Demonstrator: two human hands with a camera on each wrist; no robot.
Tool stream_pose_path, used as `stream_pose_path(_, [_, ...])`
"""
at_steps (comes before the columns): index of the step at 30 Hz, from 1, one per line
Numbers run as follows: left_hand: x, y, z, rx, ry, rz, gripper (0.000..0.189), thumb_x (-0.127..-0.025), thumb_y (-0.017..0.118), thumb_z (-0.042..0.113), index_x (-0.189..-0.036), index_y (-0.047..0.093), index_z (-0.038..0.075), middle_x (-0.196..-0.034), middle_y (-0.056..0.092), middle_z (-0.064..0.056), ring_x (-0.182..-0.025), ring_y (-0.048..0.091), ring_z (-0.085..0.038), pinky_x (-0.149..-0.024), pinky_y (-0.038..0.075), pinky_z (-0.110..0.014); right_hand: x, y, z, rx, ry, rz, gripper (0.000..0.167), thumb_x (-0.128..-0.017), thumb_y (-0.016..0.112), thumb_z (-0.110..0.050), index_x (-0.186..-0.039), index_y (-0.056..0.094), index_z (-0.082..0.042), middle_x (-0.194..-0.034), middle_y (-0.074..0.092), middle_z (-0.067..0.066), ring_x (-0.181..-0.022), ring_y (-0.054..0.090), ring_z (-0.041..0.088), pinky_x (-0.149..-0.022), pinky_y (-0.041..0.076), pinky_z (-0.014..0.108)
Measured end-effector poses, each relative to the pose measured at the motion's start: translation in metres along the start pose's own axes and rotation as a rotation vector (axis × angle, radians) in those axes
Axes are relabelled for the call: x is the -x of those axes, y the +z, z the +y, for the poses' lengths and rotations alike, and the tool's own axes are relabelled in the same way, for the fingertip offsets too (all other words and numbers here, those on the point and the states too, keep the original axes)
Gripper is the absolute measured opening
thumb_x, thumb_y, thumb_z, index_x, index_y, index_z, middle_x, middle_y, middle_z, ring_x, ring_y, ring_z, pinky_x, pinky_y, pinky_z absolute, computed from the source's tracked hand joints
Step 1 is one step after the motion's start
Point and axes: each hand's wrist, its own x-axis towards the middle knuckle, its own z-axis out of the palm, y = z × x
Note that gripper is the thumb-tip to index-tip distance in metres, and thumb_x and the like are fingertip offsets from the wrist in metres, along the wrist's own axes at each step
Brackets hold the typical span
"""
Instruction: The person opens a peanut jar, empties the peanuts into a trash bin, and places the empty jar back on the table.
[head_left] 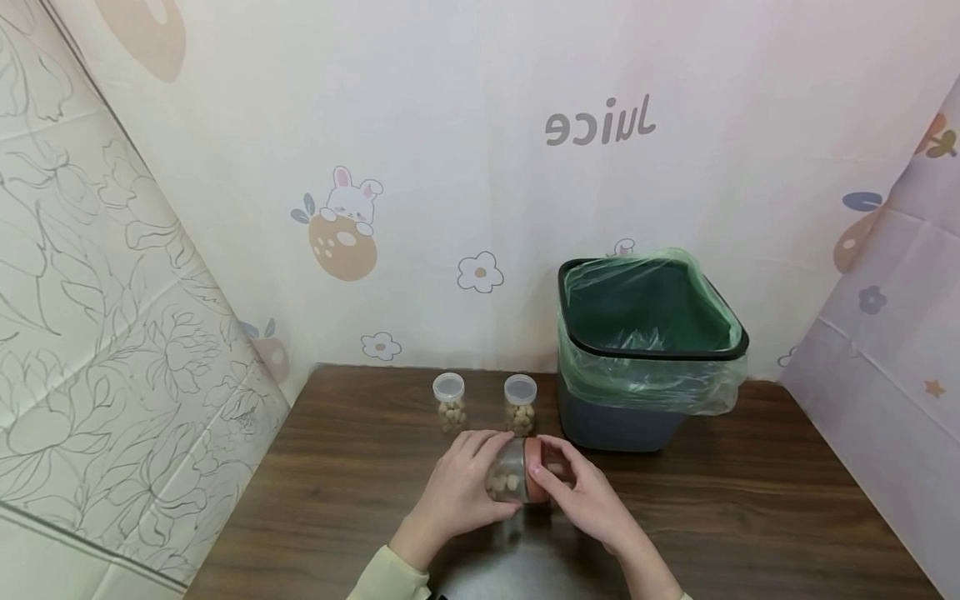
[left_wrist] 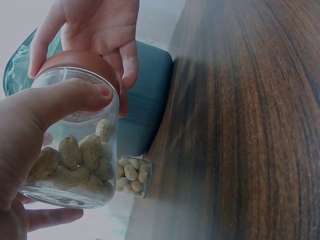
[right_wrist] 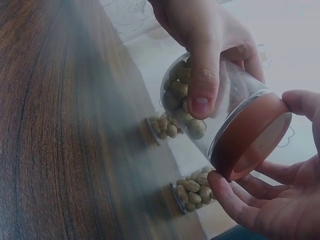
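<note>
My left hand [head_left: 461, 487] grips the body of a clear jar [head_left: 511, 457], with the thumb pressed along its side in the left wrist view. The jar is tipped on its side above the table, its lid facing right. Unshelled peanuts [left_wrist: 80, 162] lie inside it. My right hand [head_left: 596, 504] pinches the rim of the reddish-brown lid [right_wrist: 240, 137] between thumb and fingers. The lid sits on the jar mouth; whether it is loose I cannot tell.
Two small clear jars with pale lids, a left one [head_left: 450, 400] and a right one [head_left: 521, 404], stand behind my hands with peanuts in them. At the back right of the brown wooden table [head_left: 337, 467] is a bin [head_left: 618, 425] lined with a green bag [head_left: 660, 383]. A patterned curtain [head_left: 465, 167] hangs behind.
</note>
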Motion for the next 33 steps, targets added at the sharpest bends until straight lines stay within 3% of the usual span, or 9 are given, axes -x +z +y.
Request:
stream_pose_path(17, [0.0006, 0.0006, -0.0010, -0.015, -0.012, -0.023, 0.099, -0.062, 0.105, 0.049, -0.146, 0.064, 0.016, -0.135, 0.067, -0.001, -0.123, 0.063, -0.021, -0.100, 0.059, -0.040, 0.0014, -0.0025, 0.0018, -0.026, -0.045, -0.023, 0.063, -0.105, 0.075, -0.033, -0.158, 0.052, -0.009, -0.147, 0.063, 0.015, -0.130, 0.065, 0.032, -0.085, 0.060, 0.031])
stream_pose_path(33, [-0.0001, 0.0002, -0.0013, 0.010, -0.010, -0.026, 0.098, -0.064, 0.105, 0.048, -0.146, 0.064, 0.016, -0.136, 0.068, -0.001, -0.124, 0.063, -0.022, -0.101, 0.059, -0.040, 0.0000, -0.0067, 0.0035, -0.039, -0.159, -0.055, 0.064, -0.103, 0.078, -0.024, -0.158, 0.050, -0.008, -0.150, 0.061, 0.016, -0.134, 0.062, 0.032, -0.099, 0.057, 0.029])
